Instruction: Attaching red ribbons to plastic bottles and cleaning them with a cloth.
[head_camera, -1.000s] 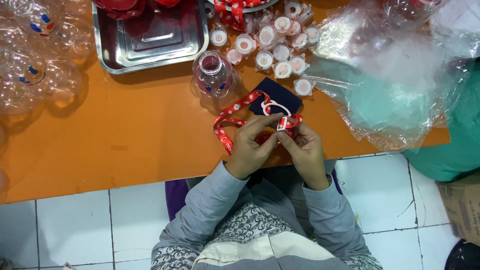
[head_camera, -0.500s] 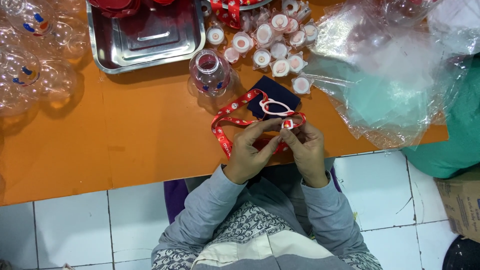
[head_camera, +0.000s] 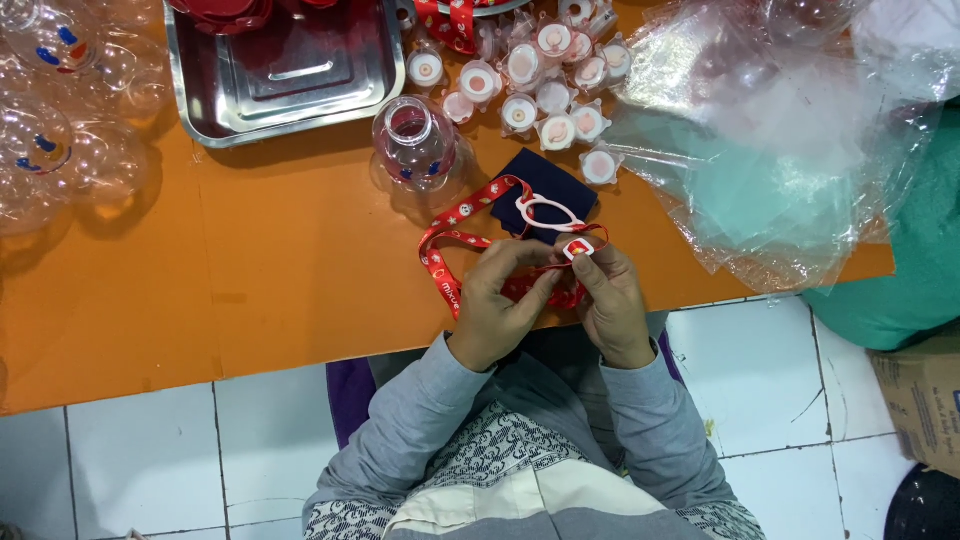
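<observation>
1. While I am leaning over the orange table (head_camera: 250, 290), my left hand (head_camera: 497, 305) is pinching the red ribbon (head_camera: 452, 240) near the table's front edge.
2. My right hand (head_camera: 610, 300) is clamping its fingertips on a small white clip (head_camera: 577, 249) on that ribbon.
3. A clear bottle (head_camera: 412, 145) is standing farther in on the table, before the steel tray (head_camera: 285, 95).

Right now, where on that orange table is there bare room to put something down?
Bare orange table lies below the steel tray, left of the left hand and red ribbon. Crowded: white caps at top, plastic bags right, clear bottles far left.
</observation>
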